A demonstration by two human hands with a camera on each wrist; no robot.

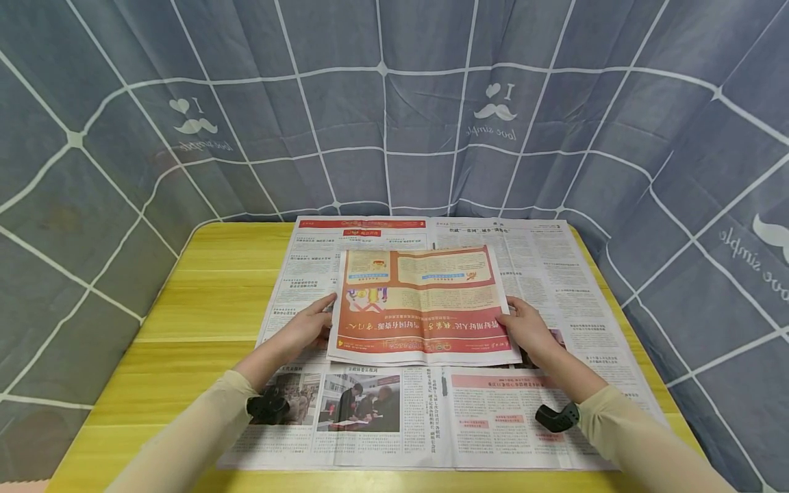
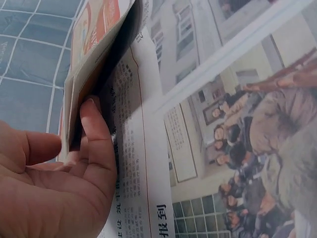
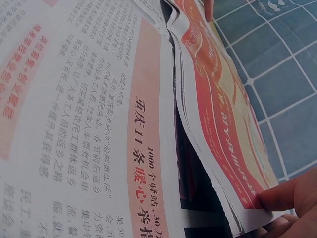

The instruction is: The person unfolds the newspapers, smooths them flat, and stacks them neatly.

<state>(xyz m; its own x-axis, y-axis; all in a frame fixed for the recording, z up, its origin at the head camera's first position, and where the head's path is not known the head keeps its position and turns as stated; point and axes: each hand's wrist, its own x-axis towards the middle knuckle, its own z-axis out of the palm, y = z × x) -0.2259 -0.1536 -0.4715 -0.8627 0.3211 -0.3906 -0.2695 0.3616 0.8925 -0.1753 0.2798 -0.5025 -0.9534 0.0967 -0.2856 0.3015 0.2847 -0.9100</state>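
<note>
A folded newspaper (image 1: 425, 308) with a red and yellow printed page lies over a larger spread newspaper (image 1: 394, 452), its print upside down to me. My left hand (image 1: 310, 323) holds its left edge; in the left wrist view the fingers (image 2: 96, 144) reach beneath the folded layers and the thumb is at the edge. At the opposite edge my right hand (image 1: 529, 329) pinches the paper, thumb on top, as the right wrist view shows with the thumb (image 3: 280, 198). The folded newspaper's near edge is raised off the sheet below, leaving a dark gap.
The spread newspaper covers the middle of a yellow wood-grain table (image 1: 216, 287). A grey curtain (image 1: 425, 137) with white grid lines hangs behind the table and along both sides. Dark wrist-worn devices sit on the left wrist (image 1: 268, 407) and right wrist (image 1: 557, 416).
</note>
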